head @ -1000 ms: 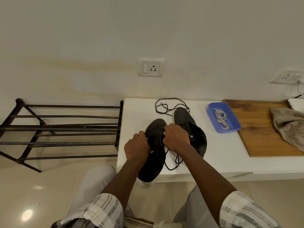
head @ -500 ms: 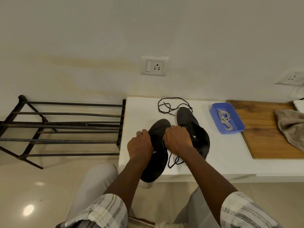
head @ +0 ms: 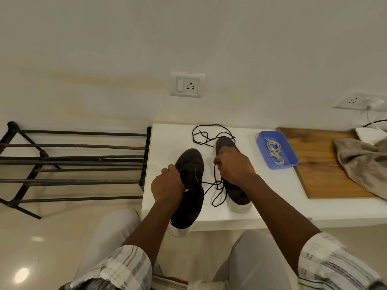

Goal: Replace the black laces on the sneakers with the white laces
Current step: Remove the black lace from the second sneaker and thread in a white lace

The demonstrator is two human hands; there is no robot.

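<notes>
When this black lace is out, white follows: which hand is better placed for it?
Probably right: the right hand, pinching the black lace, is nearer the white laces in the blue tray; the left hand grips a sneaker.

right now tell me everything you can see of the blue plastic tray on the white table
The blue plastic tray is a shallow rectangular dish with rounded corners and a low raised wall, smooth and matte. It lies flat on the white table, set at an angle, and its right side seems to overlap the left edge of the wooden board. A loose tangle of white laces lies inside. Nothing else touches it.
</notes>
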